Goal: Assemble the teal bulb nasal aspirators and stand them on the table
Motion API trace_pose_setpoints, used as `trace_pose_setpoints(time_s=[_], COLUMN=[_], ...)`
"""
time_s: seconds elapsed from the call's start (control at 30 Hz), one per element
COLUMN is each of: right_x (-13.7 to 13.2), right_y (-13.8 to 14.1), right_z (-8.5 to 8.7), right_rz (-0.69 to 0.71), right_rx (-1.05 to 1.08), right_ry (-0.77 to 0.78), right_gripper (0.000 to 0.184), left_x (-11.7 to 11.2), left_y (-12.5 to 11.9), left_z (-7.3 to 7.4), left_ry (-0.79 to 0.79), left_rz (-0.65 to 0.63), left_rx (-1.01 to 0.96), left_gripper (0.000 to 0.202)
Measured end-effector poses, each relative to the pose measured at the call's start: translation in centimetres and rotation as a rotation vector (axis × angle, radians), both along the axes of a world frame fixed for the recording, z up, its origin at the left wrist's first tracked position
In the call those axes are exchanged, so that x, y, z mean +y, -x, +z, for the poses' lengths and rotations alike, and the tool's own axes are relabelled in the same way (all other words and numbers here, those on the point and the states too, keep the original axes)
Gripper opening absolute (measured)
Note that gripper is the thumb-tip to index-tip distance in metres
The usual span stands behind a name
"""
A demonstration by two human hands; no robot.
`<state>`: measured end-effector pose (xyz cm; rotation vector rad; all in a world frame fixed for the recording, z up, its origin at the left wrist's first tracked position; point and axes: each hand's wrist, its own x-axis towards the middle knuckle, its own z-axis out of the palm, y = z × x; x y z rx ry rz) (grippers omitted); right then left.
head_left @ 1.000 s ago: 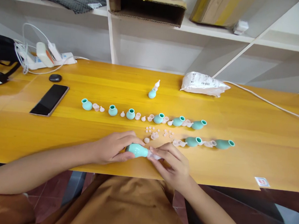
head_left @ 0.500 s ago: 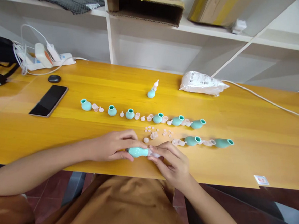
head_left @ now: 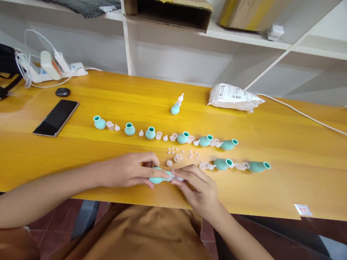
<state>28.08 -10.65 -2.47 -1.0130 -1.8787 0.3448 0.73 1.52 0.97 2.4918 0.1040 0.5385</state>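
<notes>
My left hand [head_left: 129,170] is closed round a teal rubber bulb [head_left: 159,179] held just above the yellow table's [head_left: 280,133] near edge. My right hand [head_left: 200,189] pinches the clear plastic tip [head_left: 177,178] at the bulb's right end. Just beyond my hands lie small pale pink parts [head_left: 183,153]. A row of several teal bulbs [head_left: 150,132] with clear caps between them runs across the table, and two more bulbs [head_left: 224,163] lie to the right. One assembled bulb with a tip [head_left: 176,106] stands upright farther back.
A black phone [head_left: 56,116] and a small dark oval object [head_left: 63,92] lie at the left, with a power strip and cables [head_left: 47,67] behind. A white plastic bag [head_left: 236,96] and a white cable [head_left: 311,118] are at the back right. Shelves with a cardboard box [head_left: 167,6] stand behind.
My left hand's fingers have closed further over the teal bulb, hiding more of it. Both hands have shifted slightly away from me. The right hand keeps its pinch on the clear tip.
</notes>
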Motion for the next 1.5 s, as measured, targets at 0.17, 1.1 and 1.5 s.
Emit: trace_pose_setpoints(time_s=[0.17, 1.1, 1.5], right_x=[0.0, 0.2, 0.0], right_y=[0.0, -0.1, 0.5], right_z=[-0.1, -1.0, -0.7], right_rz=[0.005, 0.047, -0.001], right_rx=[0.009, -0.085, -0.166], right_ry=[0.010, 0.097, 0.033], right_gripper=[0.041, 0.028, 0.028], left_x=[0.0, 0.0, -0.6], left_y=[0.1, 0.1, -0.9], left_z=[-0.4, -1.1, -1.3], left_ry=[-0.055, -0.299, -0.424], left_rz=[-0.009, 0.013, 0.127], left_rx=[-0.028, -0.002, -0.193], left_gripper=[0.038, 0.034, 0.034])
